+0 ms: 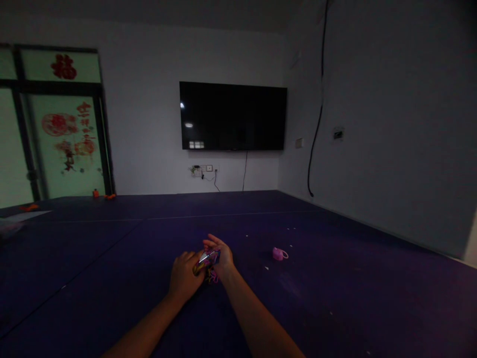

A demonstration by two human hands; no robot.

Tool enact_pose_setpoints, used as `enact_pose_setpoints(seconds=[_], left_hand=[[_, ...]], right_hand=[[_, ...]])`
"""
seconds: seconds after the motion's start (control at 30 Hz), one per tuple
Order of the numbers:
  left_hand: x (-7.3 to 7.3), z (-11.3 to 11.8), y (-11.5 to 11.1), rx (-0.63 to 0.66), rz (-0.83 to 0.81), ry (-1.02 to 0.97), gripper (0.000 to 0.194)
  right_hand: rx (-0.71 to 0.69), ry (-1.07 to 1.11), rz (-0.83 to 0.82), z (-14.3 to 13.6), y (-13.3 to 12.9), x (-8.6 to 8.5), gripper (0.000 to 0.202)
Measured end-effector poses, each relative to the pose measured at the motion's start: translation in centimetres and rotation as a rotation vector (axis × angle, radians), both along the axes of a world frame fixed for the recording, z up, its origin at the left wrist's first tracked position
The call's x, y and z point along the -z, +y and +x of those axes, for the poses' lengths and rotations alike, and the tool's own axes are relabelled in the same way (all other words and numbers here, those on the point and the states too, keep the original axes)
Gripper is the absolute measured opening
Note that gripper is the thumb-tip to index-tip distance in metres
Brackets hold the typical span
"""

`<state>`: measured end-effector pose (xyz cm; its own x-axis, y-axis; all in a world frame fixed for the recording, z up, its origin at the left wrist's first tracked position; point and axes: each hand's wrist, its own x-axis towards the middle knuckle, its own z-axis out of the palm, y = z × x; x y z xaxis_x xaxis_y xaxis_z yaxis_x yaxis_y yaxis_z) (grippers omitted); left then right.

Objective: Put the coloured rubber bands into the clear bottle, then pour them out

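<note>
My left hand (185,276) is wrapped round a small, shiny, clear container (207,257) that lies tilted between my hands. Yellow, pink and purple bits show through it. My right hand (224,257) is cupped against its right side, palm turned inward and fingers loosely stretched. Below the container, thin pink and yellow loop-shaped pieces (212,276) show between my wrists; their exact kind is too small to tell. To the right, apart from both hands, a pink lid (278,254) with a ring handle lies on the purple surface (238,318).
Small white scraps (266,268) dot the purple surface. Orange objects (109,197) lie near its far left edge, beside a glass door (69,144). A television (234,117) hangs on the far wall, and a black cable (316,129) runs down the right wall.
</note>
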<state>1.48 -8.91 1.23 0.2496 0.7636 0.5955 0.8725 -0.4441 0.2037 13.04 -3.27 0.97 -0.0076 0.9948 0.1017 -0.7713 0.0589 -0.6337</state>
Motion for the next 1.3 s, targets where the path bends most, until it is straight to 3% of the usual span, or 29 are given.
enact_pose_setpoints(seconds=[0.33, 0.67, 0.93, 1.3], left_hand=[[0.3, 0.1, 0.0, 0.026, -0.028, 0.01, 0.038], [0.5, 0.0, 0.2, 0.056, 0.057, -0.023, 0.041], [0.6, 0.0, 0.1, 0.107, 0.082, -0.007, 0.039], [0.9, 0.0, 0.1, 0.128, 0.104, -0.021, 0.044]], right_hand=[[0.127, 0.034, -0.026, -0.3, 0.0, -0.1, 0.015], [0.088, -0.01, 0.067, -0.1, 0.3, 0.6, 0.025], [0.042, -0.146, 0.02, 0.4, 0.7, 0.7, 0.041], [0.057, -0.145, 0.02, 0.6, 0.7, 0.9, 0.039]])
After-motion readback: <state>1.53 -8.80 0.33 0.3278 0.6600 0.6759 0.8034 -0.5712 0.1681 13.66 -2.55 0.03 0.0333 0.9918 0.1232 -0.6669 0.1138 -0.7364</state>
